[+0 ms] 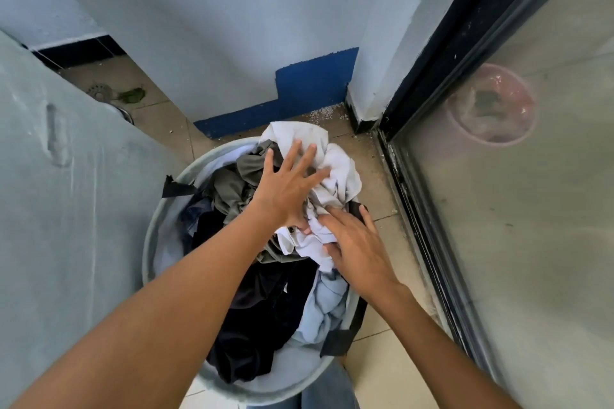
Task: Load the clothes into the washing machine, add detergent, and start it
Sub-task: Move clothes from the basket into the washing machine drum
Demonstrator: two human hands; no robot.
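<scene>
A round grey laundry basket stands on the tiled floor, heaped with clothes. On top lies a crumpled white garment, with an olive one beside it and dark clothes and a pale blue piece lower down. My left hand lies spread on the white garment with straight fingers. My right hand presses on the near part of the same white cloth, fingers extended. No washing machine or detergent is identifiable in view.
A grey cloth-covered bulk fills the left side, close against the basket. A glass sliding door in a dark frame runs along the right. A white wall with a blue base strip stands behind. A floor drain sits back left.
</scene>
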